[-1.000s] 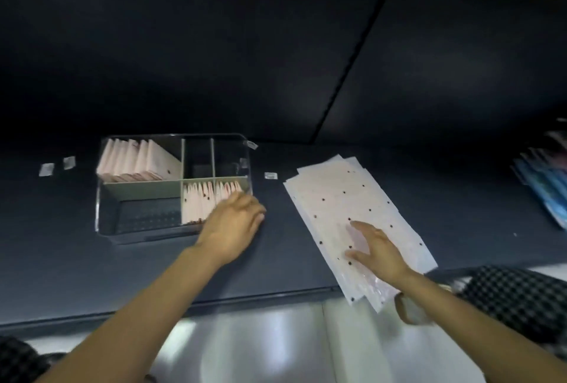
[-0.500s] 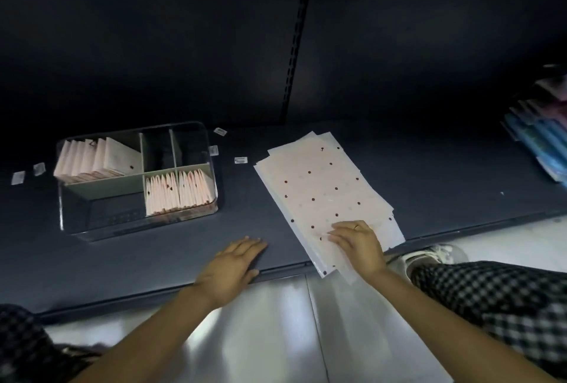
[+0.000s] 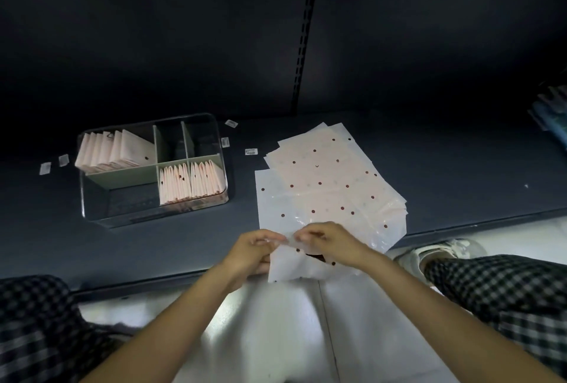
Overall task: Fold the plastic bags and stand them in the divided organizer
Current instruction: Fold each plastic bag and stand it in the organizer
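Left hand (image 3: 256,249) has left the tabletop (image 3: 460,174); both it and right hand (image 3: 329,243) now pinch 1 dotted translucent plastic bag (image 3: 294,264), beginning another fold.

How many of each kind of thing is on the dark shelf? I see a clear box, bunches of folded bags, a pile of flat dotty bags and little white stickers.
Clear divided organizer: 1
Bunches of folded bags in it: 2
Pile of flat dotted bags: 1
Little white labels: 5
Total: 9
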